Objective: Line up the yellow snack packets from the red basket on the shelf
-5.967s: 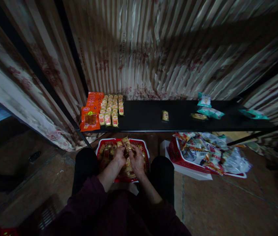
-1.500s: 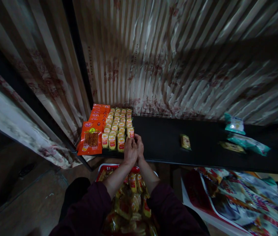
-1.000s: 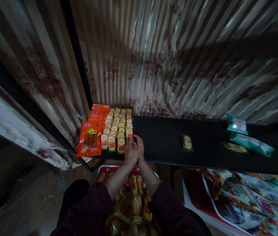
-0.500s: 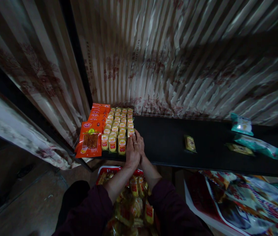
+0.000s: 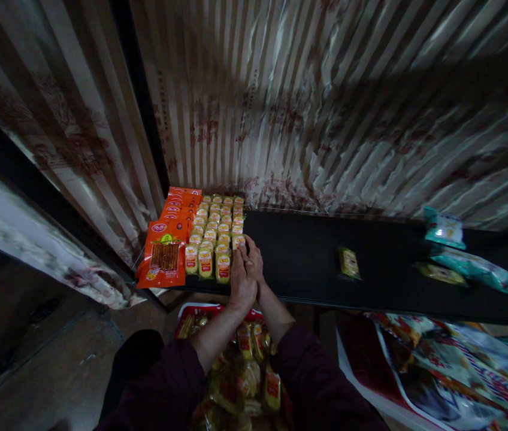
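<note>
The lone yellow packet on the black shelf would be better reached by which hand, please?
Probably the right hand: it is nearer the yellow packet, with the left hand farther away.

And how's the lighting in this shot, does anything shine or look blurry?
Head view: dim overall, with a broad dark shadow across the upper right of the striped curtain; head view: small glints on the plastic-wrapped snacks in the red basket; head view: the orange snack packets stand out, but their smallest print is too soft to read.
</note>
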Demonstrator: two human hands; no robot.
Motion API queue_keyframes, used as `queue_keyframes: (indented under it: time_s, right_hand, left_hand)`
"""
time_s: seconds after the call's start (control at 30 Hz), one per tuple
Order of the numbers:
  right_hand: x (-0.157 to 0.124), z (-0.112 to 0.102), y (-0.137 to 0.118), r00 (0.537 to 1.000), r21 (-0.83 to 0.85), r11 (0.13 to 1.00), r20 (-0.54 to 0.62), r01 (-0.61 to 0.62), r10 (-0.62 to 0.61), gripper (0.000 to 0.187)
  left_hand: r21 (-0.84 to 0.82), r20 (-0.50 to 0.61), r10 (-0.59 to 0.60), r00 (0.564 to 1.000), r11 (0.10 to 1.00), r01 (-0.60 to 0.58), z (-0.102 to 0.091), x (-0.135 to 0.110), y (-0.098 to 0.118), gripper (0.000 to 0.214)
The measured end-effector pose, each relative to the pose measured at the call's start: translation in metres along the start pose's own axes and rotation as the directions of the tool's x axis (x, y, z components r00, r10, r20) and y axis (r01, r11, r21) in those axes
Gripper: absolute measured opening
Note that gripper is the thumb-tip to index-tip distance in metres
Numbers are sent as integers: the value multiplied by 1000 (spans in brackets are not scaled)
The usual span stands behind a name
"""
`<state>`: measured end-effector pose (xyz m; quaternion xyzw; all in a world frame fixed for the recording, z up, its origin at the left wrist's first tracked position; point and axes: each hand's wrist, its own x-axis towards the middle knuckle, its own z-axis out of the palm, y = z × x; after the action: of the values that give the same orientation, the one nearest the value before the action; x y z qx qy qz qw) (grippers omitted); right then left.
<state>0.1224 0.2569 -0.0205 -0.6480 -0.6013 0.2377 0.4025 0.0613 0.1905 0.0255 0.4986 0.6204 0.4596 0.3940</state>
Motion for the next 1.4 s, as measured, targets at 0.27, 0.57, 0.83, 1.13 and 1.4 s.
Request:
queue_keyframes:
  time_s: [0.27,0.57,0.83,1.13,1.4]
  right_hand:
    - [-3,-1,4,998,26,999,-50,-22,24,58]
    - [-24,-14,11,985,180,984,-171,7,24,55]
    - [-76,-23,-5,982,207,978,-187,27,13,42]
    - [-179,-24,-7,994,175,983,-103,48,-30,39]
    - [-245,-9,19,986,-49,993,123,-110,116,34]
  left_hand:
    - [43,2,54,999,998,-54,0,-1,0,57]
    - [58,19,48,999,997,-49,1,-15,-3,57]
    - [38,92,126,988,991,-130,-14,-58,-16,47]
    - [129,280,253,926,946,-297,-70,-136,-62,44]
    - [611,372,-176,911,786,-97,-107,-164,-104,38]
